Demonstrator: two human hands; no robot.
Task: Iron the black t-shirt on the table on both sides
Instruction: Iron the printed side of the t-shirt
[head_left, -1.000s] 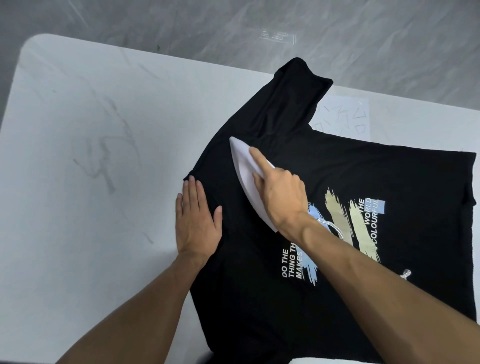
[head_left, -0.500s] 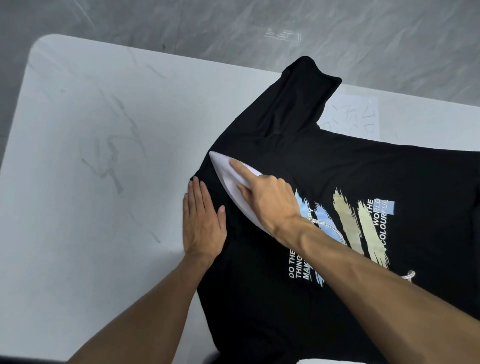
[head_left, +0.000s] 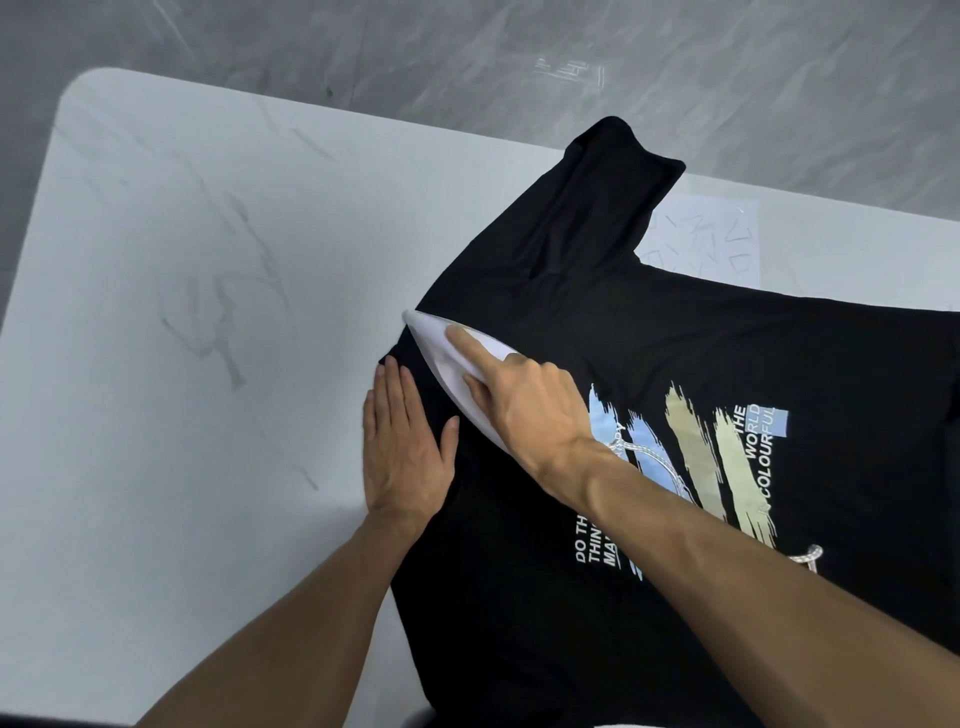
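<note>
The black t-shirt (head_left: 701, 353) lies spread, print side up, on the right half of the white table (head_left: 182, 312), one sleeve (head_left: 608, 197) reaching toward the far edge. The right hand (head_left: 524, 405) is clamped on a white iron (head_left: 441, 353), forefinger stretched along its top, with the tip at the shirt's left edge. The left hand (head_left: 402, 452) lies flat just beside the iron on the near side, fingers straight and together, pressing the cloth down. A pale cord (head_left: 649, 454) trails from the iron across the printed design (head_left: 691, 457).

The shirt looks thin, soft and light, so it will likely bunch or drag under the iron unless pinned. A flat palm close to the iron's path suits it best; for turning it over, the shoulders or hem seem the surest places to take hold. The print may not take direct heat well. The iron's handle is hidden under the hand.
</note>
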